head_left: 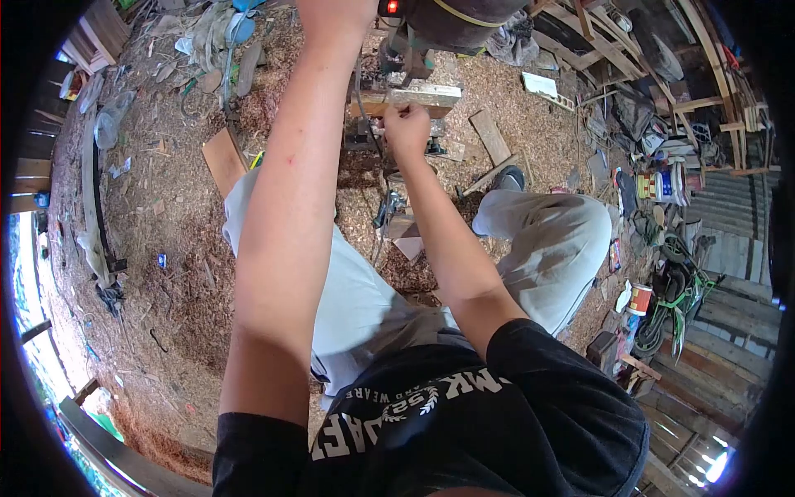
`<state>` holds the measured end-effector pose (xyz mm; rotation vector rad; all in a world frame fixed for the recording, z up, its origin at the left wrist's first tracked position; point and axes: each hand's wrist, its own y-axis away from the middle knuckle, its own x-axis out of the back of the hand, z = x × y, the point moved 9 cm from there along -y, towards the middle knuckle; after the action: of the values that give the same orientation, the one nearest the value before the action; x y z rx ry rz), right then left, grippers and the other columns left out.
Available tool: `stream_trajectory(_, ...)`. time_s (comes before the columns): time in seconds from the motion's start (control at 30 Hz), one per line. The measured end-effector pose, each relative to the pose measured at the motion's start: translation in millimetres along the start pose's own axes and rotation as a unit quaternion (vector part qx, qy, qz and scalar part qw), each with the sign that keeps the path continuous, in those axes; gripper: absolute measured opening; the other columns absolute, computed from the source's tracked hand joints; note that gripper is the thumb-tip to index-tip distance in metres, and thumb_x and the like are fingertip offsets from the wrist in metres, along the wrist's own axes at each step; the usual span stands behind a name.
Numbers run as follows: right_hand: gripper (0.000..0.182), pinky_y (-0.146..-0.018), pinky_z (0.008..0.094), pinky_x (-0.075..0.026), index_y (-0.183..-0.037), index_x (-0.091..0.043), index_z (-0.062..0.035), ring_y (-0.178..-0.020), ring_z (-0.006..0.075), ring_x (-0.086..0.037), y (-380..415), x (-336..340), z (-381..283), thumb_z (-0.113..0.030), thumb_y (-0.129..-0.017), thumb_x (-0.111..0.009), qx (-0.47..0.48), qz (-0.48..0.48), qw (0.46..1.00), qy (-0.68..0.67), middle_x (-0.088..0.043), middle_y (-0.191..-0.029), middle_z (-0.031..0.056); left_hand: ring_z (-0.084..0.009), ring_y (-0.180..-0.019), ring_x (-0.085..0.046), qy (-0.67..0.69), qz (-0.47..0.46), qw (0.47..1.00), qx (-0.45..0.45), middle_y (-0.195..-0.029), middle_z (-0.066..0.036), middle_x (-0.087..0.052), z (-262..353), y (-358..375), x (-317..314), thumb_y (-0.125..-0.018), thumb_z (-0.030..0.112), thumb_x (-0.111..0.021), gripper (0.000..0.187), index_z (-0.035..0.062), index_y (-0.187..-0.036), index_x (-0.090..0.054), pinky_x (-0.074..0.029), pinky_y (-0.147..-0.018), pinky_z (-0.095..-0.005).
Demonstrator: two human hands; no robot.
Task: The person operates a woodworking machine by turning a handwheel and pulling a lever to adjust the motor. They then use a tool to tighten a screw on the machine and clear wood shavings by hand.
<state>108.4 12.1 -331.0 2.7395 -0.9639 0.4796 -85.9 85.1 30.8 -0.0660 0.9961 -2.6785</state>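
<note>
head view: my right hand point(407, 131) has its fingers curled at the near side of the wooden block point(436, 96); whether that grip clasps the block, i cannot tell. i'd judge the step as steadying the block at the dark machine point(464, 18) just beyond it, so the next move calls for keeping it still. beyond and left of the block, my left hand point(335, 12) is cut off, its grip unreadable; where machine meets block is hard to make out.

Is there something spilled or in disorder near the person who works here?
Yes: wood shavings lie scattered over the floor, with a loose board among them near the right shoe, so the footing looks untidy.
</note>
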Motion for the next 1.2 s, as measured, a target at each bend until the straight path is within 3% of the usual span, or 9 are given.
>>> stream_trajectory(0.17,0.021,-0.066,0.0453,-0.056,-0.083,-0.069,0.0037,-0.069,0.0374,-0.073,9.3,22.0,-22.1,-0.017,-0.084,-0.072,0.014,0.041,0.998,0.048,-0.072,-0.072,0.0204,-0.0267,-0.091,-0.062,-0.002,0.008,0.999,-0.037,-0.091,-0.013,-0.065,4.6,-1.0,3.2,-0.113,0.036,-0.045,0.045,-0.0018,-0.100,-0.067,-0.047,-0.089,-0.0392)
stream_trajectory(0.33,0.022,-0.065,0.0447,-0.056,-0.084,-0.069,0.0037,-0.069,0.0361,-0.073,11.2,6.3,-39.0,-0.018,-0.085,-0.072,0.023,-0.034,0.999,0.032,-0.072,-0.074,0.0212,-0.0237,-0.086,-0.061,0.052,0.004,0.998,0.047,-0.087,-0.010,-0.063,-2.3,1.5,2.6,-0.112,0.036,-0.047,0.044,-0.0010,-0.099,-0.066,-0.048,-0.083,-0.0383)
stream_trajectory(0.43,0.024,-0.066,0.0443,-0.057,-0.084,-0.070,0.0039,-0.069,0.0352,-0.073,7.9,22.8,-40.1,-0.020,-0.084,-0.073,0.061,0.049,0.994,0.082,-0.072,-0.073,0.0212,-0.0241,-0.086,-0.061,0.059,-0.012,0.994,0.092,-0.087,-0.011,-0.063,-7.0,3.5,2.4,-0.112,0.037,-0.047,0.045,-0.0005,-0.099,-0.066,-0.048,-0.083,-0.0386)
stream_trajectory(0.53,0.025,-0.067,0.0446,-0.057,-0.083,-0.070,0.0046,-0.069,0.0350,-0.073,2.3,4.4,-38.1,-0.021,-0.084,-0.074,0.091,-0.045,0.994,0.048,-0.072,-0.073,0.0212,-0.0256,-0.087,-0.062,0.003,0.007,0.999,0.046,-0.088,-0.012,-0.064,-3.3,1.2,8.5,-0.112,0.038,-0.045,0.046,-0.0003,-0.100,-0.066,-0.048,-0.085,-0.0393)
stream_trajectory(0.63,0.027,-0.067,0.0442,-0.057,-0.083,-0.071,0.0050,-0.070,0.0353,-0.074,0.8,17.3,-35.0,-0.022,-0.085,-0.073,0.073,0.023,0.997,0.028,-0.073,-0.075,0.0218,-0.0272,-0.088,-0.063,-0.002,0.019,0.999,-0.028,-0.090,-0.013,-0.065,0.6,-3.5,11.5,-0.113,0.038,-0.045,0.046,-0.0004,-0.100,-0.066,-0.048,-0.086,-0.0394)
stream_trajectory(0.97,0.026,-0.069,0.0436,-0.058,-0.089,-0.072,0.0062,-0.073,0.0355,-0.075,10.8,18.8,-44.0,-0.019,-0.086,-0.071,0.129,0.018,0.984,0.124,-0.074,-0.079,0.0229,-0.0267,-0.085,-0.064,0.021,-0.022,0.997,0.067,-0.087,-0.013,-0.066,-3.0,1.7,5.1,-0.112,0.038,-0.045,0.046,-0.0009,-0.101,-0.067,-0.049,-0.083,-0.0391)
stream_trajectory(1.07,0.025,-0.070,0.0445,-0.059,-0.092,-0.073,0.0049,-0.073,0.0367,-0.075,7.0,-0.9,-37.9,-0.019,-0.086,-0.072,0.112,-0.083,0.990,0.030,-0.075,-0.081,0.0228,-0.0263,-0.083,-0.064,0.022,-0.024,0.997,0.064,-0.086,-0.013,-0.066,-5.9,2.2,2.6,-0.112,0.038,-0.045,0.046,-0.0011,-0.103,-0.068,-0.049,-0.081,-0.0391)
stream_trajectory(1.17,0.024,-0.070,0.0442,-0.059,-0.095,-0.073,0.0036,-0.073,0.0374,-0.075,5.9,21.7,-41.1,-0.019,-0.087,-0.073,0.111,0.031,0.989,0.090,-0.075,-0.080,0.0218,-0.0276,-0.084,-0.064,0.004,0.000,0.999,0.048,-0.086,-0.013,-0.067,-5.5,2.9,4.0,-0.112,0.038,-0.046,0.046,-0.0015,-0.105,-0.069,-0.049,-0.082,-0.0393)
stream_trajectory(1.2,0.023,-0.069,0.0441,-0.058,-0.095,-0.072,0.0032,-0.073,0.0377,-0.074,3.3,7.8,-38.4,-0.018,-0.087,-0.073,0.120,-0.036,0.988,0.085,-0.075,-0.080,0.0216,-0.0288,-0.084,-0.064,-0.004,-0.002,0.999,0.039,-0.086,-0.013,-0.067,-3.9,3.2,3.7,-0.112,0.038,-0.046,0.046,-0.0018,-0.105,-0.069,-0.048,-0.083,-0.0395)
